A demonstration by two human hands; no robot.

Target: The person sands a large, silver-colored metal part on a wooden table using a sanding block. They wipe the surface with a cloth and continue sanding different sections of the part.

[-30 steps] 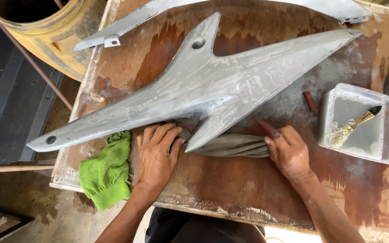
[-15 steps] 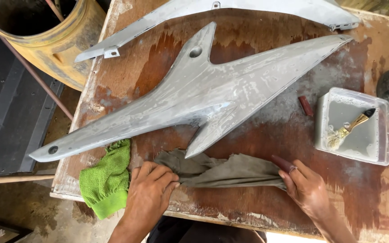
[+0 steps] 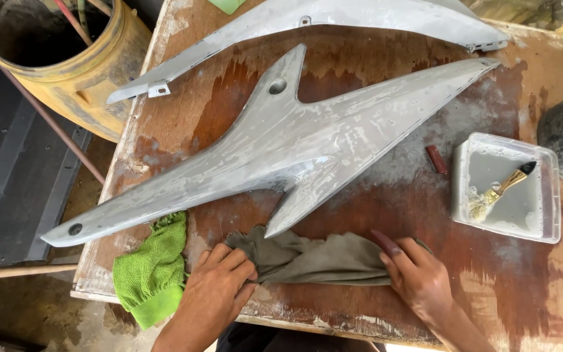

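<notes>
Two hands, left hand [image 3: 219, 280] and right hand [image 3: 415, 274], are gripping the grey rag [image 3: 314, 257] ends, now dragging it clear beneath the grey panel [image 3: 294, 140], bunching it along the table [image 3: 373, 306] edge.

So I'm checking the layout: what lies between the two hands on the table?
In the head view, a crumpled grey cloth spans the gap, gripped by the left hand and right hand.
</notes>
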